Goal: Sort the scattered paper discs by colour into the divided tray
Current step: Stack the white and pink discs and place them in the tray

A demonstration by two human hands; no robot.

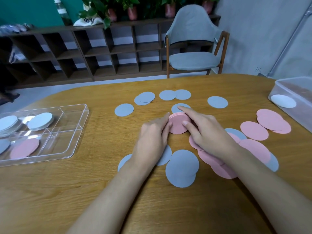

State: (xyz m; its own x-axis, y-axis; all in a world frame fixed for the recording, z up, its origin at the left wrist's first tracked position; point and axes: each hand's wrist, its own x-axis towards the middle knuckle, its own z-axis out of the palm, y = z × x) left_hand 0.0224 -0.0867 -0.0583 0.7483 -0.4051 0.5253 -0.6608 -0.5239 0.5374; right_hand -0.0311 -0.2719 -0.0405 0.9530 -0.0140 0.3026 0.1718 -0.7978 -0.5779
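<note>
A wooden table [84,191] with a rounded far edge fills the lower view. At 12 o'clock beyond it stands a grey upholstered chair [194,48] on a wooden frame. A dark cubby shelf [101,51] runs along the wall from 10 to 12 o'clock, with potted plants [131,9] and a white bag [88,21] on top. At 3 o'clock, a frosted plastic tub [297,85] sits on the table's edge.

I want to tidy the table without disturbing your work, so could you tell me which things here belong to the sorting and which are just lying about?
Part of the job:
- pink disc stack, squared up between left hand and right hand
- loose pink discs
- loose grey discs
- divided tray

Just lying about:
- plastic tub holding a white disc
- grey chair
- shelf unit
</note>
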